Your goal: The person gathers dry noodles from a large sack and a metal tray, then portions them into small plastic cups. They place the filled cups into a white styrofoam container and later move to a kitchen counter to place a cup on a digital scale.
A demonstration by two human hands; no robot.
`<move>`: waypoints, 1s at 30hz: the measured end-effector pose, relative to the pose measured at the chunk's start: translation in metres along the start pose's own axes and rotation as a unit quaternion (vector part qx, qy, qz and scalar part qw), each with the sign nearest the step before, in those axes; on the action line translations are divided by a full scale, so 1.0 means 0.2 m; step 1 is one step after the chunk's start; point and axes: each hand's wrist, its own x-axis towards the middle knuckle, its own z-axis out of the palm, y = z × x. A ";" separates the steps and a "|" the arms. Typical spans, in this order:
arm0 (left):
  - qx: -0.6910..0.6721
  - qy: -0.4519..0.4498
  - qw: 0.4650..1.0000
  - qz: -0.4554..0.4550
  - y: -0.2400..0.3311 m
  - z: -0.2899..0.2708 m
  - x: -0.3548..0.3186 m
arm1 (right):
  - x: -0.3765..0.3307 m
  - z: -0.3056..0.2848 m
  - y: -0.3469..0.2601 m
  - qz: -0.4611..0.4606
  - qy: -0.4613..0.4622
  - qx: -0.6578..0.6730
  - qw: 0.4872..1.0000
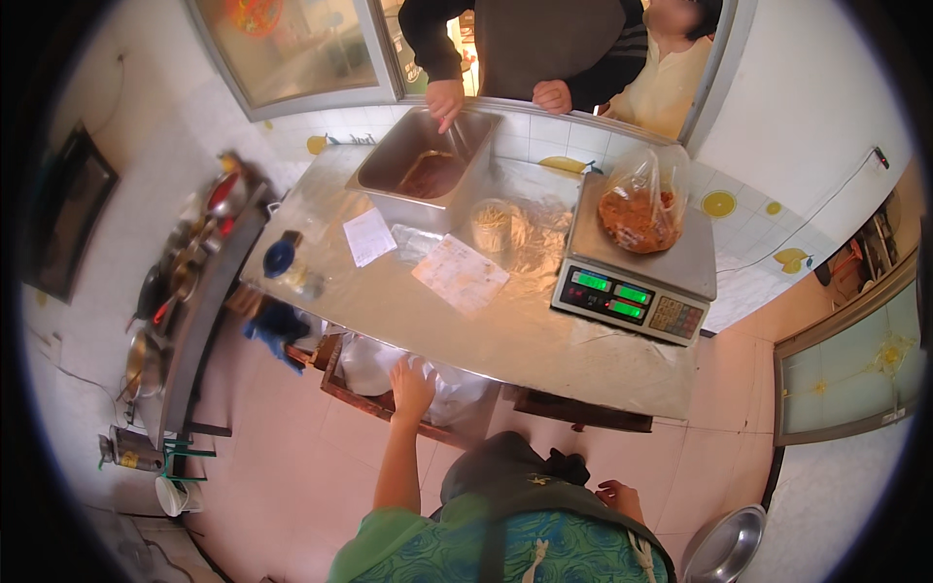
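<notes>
My left hand (413, 391) reaches into a pulled-out wooden drawer (355, 403) under the table. Its fingers are apart and touch white plastic bags (457, 394); no firm hold shows. My right hand (620, 497) hangs low beside my dark apron, fingers loosely bent and apart, with nothing visible in it. On the metal-topped table (418, 325), a digital scale (632, 291) with green displays carries a clear plastic bag of reddish-brown food (639, 219). At the back left, a deep steel pan (413, 194) contains some reddish-brown food.
A tub of thin sticks (493, 223), a stained paper sheet (461, 275), a white slip (368, 237) and a blue cup (279, 257) lie on the table. Beyond the window stand two people, one pointing over the pan. A steel basin (724, 544) is at lower right.
</notes>
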 end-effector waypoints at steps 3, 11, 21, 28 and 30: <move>-0.022 -0.026 0.999 0.000 -0.01 -0.07 0.07 | -0.03 0.09 -0.04 0.013 0.006 0.005 1.000; -0.093 0.040 0.992 0.077 0.14 -0.15 0.20 | -0.06 0.16 -0.13 0.022 0.044 0.011 0.999; -0.011 -0.126 0.951 0.281 0.45 0.04 0.12 | -0.12 0.23 -0.18 0.081 0.054 0.051 0.994; 0.025 -0.175 0.951 0.252 0.49 0.13 0.05 | -0.14 0.26 -0.19 0.074 0.062 0.031 0.995; 0.062 -0.162 0.951 0.257 0.50 0.13 0.04 | -0.14 0.26 -0.20 0.078 0.061 0.029 0.995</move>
